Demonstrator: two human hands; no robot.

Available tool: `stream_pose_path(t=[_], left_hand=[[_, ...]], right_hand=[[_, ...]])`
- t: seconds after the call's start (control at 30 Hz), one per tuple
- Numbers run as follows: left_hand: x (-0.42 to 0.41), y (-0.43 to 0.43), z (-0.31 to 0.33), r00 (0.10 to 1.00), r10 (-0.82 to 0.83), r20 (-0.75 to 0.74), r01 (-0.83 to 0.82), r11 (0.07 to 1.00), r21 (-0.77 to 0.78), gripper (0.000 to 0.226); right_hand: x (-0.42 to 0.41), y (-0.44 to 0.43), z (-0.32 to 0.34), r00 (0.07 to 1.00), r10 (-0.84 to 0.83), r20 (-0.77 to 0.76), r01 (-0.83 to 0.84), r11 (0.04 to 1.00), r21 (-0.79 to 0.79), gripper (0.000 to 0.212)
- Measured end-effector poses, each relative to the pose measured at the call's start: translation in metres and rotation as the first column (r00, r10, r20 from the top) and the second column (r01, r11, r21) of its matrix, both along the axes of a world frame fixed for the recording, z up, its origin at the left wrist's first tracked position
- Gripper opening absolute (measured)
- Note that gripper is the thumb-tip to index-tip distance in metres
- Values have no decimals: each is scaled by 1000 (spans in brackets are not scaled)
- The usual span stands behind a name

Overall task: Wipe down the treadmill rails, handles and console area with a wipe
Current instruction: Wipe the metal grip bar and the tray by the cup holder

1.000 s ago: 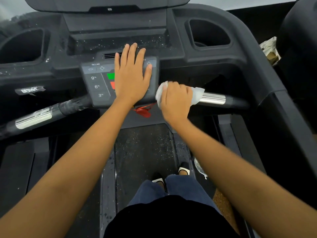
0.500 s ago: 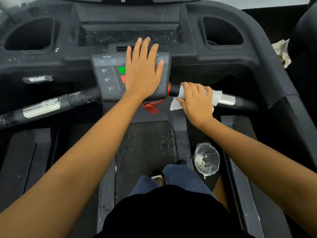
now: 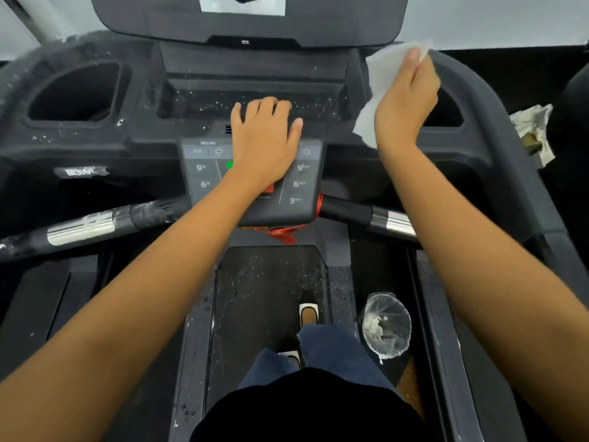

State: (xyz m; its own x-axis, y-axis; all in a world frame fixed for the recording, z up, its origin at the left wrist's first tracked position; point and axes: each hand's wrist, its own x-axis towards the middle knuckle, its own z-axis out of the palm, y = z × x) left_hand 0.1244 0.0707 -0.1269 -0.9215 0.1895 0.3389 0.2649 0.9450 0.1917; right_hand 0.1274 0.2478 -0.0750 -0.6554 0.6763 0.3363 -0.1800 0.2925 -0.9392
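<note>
My right hand (image 3: 406, 100) is raised over the right side of the treadmill console and holds a white wipe (image 3: 381, 78), which hangs down to its left. My left hand (image 3: 264, 141) rests on the grey button panel (image 3: 204, 173), its fingers bent over the panel's top edge into the dusty tray (image 3: 197, 105). The right handle (image 3: 366, 215), black with a chrome sleeve, juts out below the panel, untouched. The left handle (image 3: 86, 226) is smeared white. The console screen (image 3: 245, 17) sits at the top.
Cup holders lie at the left (image 3: 76, 94) and behind my right hand. A red safety clip (image 3: 283, 234) hangs under the panel. A clear plastic-lined bin (image 3: 387, 327) stands right of the belt (image 3: 264, 288). Crumpled paper (image 3: 535, 126) lies at far right. My feet stand on the belt.
My right hand has left the right handle and lifted the wipe up toward the console's upper right. My left hand has slid up the panel and curled its fingers over the top edge.
</note>
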Motion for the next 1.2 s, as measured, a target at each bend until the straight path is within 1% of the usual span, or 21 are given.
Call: stream_pose_path(t=[0.03,0.1,0.13,0.17,0.2,0.23,0.27,0.3,0.37,0.43,0.53,0.6,0.67,0.73,0.83,0.9,0.97,1.03,1.07,1.13,1.2], left_hand=[[-5,-4,2,1000,10,6,-10,1000,-7,46],[-15,-12,4,999,27,18,-27,999,-29,51],[-19,-15,5,999,31,21,-30,998,-46,54],[-21,-17,6,999,34,14,-33,998,-62,57],[-22,-18,7,999,35,0,-35,997,-71,59],[-21,-19,6,999,34,-21,-35,997,-74,60],[-18,-18,5,998,37,-48,-41,996,-76,59],[-16,-17,4,996,48,-73,-54,996,-76,56],[-12,-14,1,993,79,-92,-85,994,-61,51],[-12,-9,1,988,120,-96,-125,991,-48,49],[-18,-2,7,977,203,-68,-208,976,-67,47],[-25,3,12,974,227,29,-223,970,-100,45],[-35,5,17,971,193,138,-184,980,-73,41],[-41,5,22,955,172,240,-169,985,-33,39],[-40,4,21,961,171,216,-164,985,-49,40],[-36,4,17,971,184,152,-174,982,-78,41],[-34,4,13,975,197,99,-187,977,-103,40],[-34,5,12,973,210,91,-199,972,-122,40],[-34,5,12,972,215,99,-203,972,-119,40],[-35,3,12,970,218,112,-206,973,-106,40],[-34,2,11,972,213,102,-204,974,-97,40]], right_hand=[[-15,1,6,998,64,28,-66,997,47,28],[-45,1,-3,944,226,239,-285,926,248,38],[-55,0,-15,859,266,437,-439,822,363,55],[-58,-1,-29,733,220,644,-600,656,459,70],[-57,-1,-43,629,100,771,-714,467,521,76],[-50,0,-52,578,18,816,-776,320,543,72],[-40,2,-54,566,34,824,-806,234,544,61],[-31,6,-51,551,90,829,-827,194,528,51],[-28,15,-45,531,166,831,-846,161,509,45],[-52,16,-39,531,94,842,-846,104,522,51],[-78,-8,-52,517,18,856,-846,163,507,64],[-73,-18,-55,501,109,859,-863,137,486,60],[-58,-12,-46,424,229,876,-906,112,409,54],[-46,3,-32,388,206,898,-921,124,369,51],[-37,13,-22,489,40,871,-868,128,481,49],[-43,3,-25,534,35,845,-839,144,525,50],[-61,-14,-31,436,168,884,-900,116,421,52],[-80,-31,-39,294,302,907,-951,-3,310,52],[-89,-36,-43,271,322,907,-950,-62,305,52],[-102,-33,-47,302,314,900,-930,-111,351,52],[-106,-13,-52,437,258,862,-878,-86,471,55]])
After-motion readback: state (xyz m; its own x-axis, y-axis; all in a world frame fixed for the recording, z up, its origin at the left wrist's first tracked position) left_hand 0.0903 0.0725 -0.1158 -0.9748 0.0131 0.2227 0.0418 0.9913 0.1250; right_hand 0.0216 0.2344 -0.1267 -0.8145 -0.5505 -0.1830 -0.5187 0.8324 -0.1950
